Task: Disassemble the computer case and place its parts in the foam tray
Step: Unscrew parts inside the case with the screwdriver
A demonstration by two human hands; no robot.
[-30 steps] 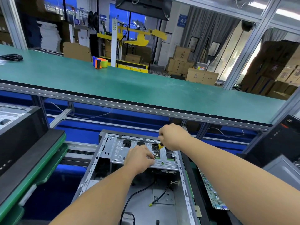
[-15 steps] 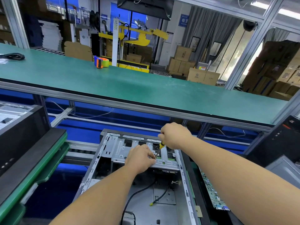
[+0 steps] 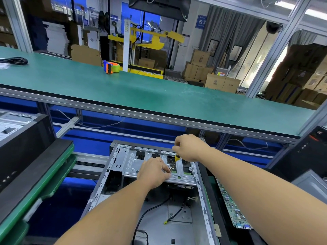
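Working the open grey steel computer case (image 3: 109, 175) at six o'clock, I judge disassembly midway: its side is off, its silver drive bracket (image 3: 131, 163) unremoved. My left hand (image 3: 153, 171) pinches near the tip, my right hand (image 3: 188, 147) grips the yellow-handled screwdriver (image 3: 174, 162). A green circuit board (image 3: 230, 207) lies at four o'clock; loose black cables (image 3: 150, 211) crowd the floor.

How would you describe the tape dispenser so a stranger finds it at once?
Start at the long green workbench spanning the scene above the open computer case. Near its far edge, left of centre, sits the tape dispenser. Its orange-and-blue body and yellow-green roll distinguish it from the black cable at far left.
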